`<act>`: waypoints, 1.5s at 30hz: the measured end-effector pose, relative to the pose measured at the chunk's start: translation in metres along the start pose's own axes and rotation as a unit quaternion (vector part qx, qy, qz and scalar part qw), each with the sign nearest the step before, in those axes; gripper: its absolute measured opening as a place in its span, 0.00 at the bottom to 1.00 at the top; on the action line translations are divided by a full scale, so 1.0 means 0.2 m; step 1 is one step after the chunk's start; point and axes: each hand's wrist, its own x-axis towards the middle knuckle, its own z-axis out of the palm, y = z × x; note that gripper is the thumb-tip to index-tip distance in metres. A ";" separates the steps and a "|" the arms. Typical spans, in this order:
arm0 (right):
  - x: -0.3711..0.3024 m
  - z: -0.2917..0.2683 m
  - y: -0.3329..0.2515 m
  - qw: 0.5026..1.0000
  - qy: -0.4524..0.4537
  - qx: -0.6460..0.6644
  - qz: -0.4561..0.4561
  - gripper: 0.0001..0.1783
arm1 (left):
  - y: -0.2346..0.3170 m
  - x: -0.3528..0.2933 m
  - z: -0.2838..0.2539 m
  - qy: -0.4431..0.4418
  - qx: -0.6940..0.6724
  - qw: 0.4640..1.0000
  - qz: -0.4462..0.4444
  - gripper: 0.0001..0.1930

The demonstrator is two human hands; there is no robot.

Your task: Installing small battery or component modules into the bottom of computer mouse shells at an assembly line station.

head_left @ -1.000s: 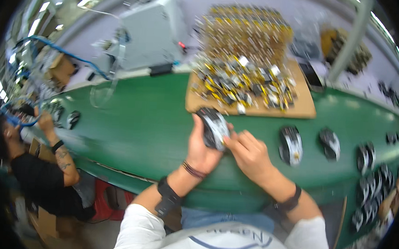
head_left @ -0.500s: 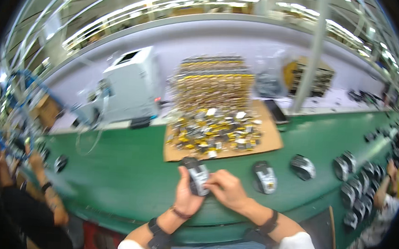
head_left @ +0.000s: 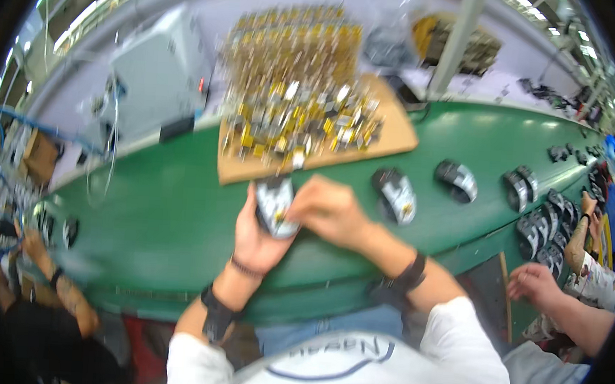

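Observation:
My left hand is closed round a computer mouse, black at one end and light grey on the body, with a small yellow spot near its lower end. It is held over the green belt, just in front of a cardboard sheet. My right hand is at the mouse's right side, thumb and fingers pinched together against its lower part. Its fingertips are blurred, and what they hold, if anything, cannot be made out.
Small yellow and silver parts are heaped and stacked on the cardboard sheet. More mice sit on the green belt to the right, several clustered farther along. Co-workers' hands show at both sides. A grey-white machine stands back left.
My view has tilted and shifted, so the belt and parts sit higher in it. The mouse stays in my left hand, my right hand still at it. A co-worker's hand has come up at right.

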 end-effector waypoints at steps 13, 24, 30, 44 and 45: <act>-0.03 0.07 -0.11 0.980 -0.081 -0.170 0.069 0.06 | -0.01 -0.04 -0.07 0.019 0.018 1.000 0.007 0.23; -0.02 0.00 -0.12 0.974 -0.142 -0.086 0.151 0.06 | -0.08 -0.02 0.00 0.050 0.116 0.992 0.032 0.23; -0.08 0.06 -0.11 0.981 -0.104 -0.151 0.065 0.07 | -0.04 -0.02 -0.04 0.059 0.079 0.995 0.034 0.24; -0.08 0.03 -0.04 0.980 -0.009 0.005 0.201 0.09 | -0.01 -0.03 -0.02 0.033 -0.008 0.998 0.050 0.31; -0.08 0.03 -0.05 0.980 -0.009 0.004 0.201 0.09 | -0.02 -0.03 -0.01 0.039 0.015 0.997 0.065 0.32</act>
